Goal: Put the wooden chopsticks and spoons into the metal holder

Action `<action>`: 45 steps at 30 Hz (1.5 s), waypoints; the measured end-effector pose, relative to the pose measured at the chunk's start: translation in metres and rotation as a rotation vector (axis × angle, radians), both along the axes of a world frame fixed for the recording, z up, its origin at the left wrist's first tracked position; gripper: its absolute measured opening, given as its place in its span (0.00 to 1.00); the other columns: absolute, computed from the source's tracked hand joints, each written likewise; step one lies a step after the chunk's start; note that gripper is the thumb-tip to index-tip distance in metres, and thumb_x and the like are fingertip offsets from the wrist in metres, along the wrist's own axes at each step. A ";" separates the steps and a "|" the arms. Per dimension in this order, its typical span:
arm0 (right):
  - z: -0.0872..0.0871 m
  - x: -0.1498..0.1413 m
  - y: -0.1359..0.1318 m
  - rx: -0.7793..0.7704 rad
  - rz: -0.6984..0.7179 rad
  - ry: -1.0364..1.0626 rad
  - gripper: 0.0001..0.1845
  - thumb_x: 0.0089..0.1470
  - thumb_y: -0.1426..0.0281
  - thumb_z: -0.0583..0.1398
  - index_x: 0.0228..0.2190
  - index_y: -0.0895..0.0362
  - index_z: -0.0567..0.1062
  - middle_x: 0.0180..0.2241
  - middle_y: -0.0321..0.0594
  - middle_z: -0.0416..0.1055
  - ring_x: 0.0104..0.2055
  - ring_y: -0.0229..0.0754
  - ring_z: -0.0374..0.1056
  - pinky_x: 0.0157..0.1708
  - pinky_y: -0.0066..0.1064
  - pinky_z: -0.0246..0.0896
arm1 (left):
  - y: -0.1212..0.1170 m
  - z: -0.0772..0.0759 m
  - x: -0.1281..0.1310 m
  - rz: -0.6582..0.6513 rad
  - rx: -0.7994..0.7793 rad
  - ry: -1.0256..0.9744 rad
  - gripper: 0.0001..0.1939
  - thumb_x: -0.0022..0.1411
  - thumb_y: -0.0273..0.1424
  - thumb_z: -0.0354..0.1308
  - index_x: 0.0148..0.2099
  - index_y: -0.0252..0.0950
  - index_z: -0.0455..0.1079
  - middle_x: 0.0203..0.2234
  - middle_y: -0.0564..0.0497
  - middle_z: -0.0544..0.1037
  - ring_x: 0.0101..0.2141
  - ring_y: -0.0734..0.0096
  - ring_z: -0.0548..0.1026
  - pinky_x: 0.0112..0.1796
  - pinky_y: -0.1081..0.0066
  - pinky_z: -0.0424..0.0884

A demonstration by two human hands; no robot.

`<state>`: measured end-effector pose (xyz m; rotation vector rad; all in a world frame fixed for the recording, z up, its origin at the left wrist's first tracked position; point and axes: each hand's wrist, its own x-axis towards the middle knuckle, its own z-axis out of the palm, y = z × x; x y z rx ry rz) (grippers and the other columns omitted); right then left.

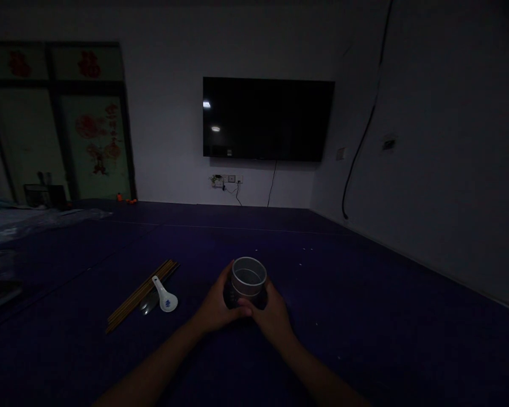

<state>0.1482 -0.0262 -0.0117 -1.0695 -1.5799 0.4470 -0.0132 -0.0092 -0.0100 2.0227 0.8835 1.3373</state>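
Between my two hands stands a round metal container (249, 276) with an open top and a dark lower part. My left hand (216, 302) wraps its left side, and my right hand (274, 311) wraps its right side. The thumbs meet or nearly meet at the front. The inside looks grey and bare. To the left lie a bundle of wooden chopsticks (138, 298), a white ceramic spoon (166, 297) with a blue mark, and shiny metal spoons (149, 303) partly under it.
The dark blue surface (322, 299) carries a few small white specks. Clear plastic wrapping (46, 223) lies at the far left. A television (267, 118) hangs on the back wall, and a black cable (360, 147) runs down the right wall.
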 end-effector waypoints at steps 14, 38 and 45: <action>-0.011 0.001 0.000 0.014 0.075 -0.064 0.43 0.53 0.60 0.59 0.63 0.46 0.43 0.62 0.47 0.52 0.53 0.49 0.64 0.44 0.43 0.66 | 0.023 0.009 -0.027 0.623 -0.027 -0.044 0.54 0.44 0.37 0.68 0.66 0.41 0.39 0.59 0.42 0.61 0.58 0.52 0.61 0.56 0.57 0.59; -0.008 0.005 -0.003 -0.015 0.067 -0.229 0.36 0.55 0.59 0.56 0.62 0.44 0.49 0.62 0.41 0.52 0.57 0.49 0.60 0.49 0.44 0.64 | 0.069 -0.007 -0.060 0.697 -0.031 -0.066 0.57 0.42 0.31 0.67 0.67 0.38 0.35 0.62 0.38 0.55 0.61 0.55 0.55 0.59 0.58 0.54; -0.010 0.006 -0.002 -0.013 0.094 -0.210 0.35 0.55 0.59 0.56 0.62 0.44 0.51 0.61 0.42 0.55 0.55 0.48 0.62 0.48 0.43 0.65 | 0.074 -0.011 -0.064 0.702 -0.088 -0.049 0.56 0.46 0.35 0.65 0.67 0.33 0.33 0.63 0.33 0.50 0.63 0.54 0.51 0.60 0.58 0.51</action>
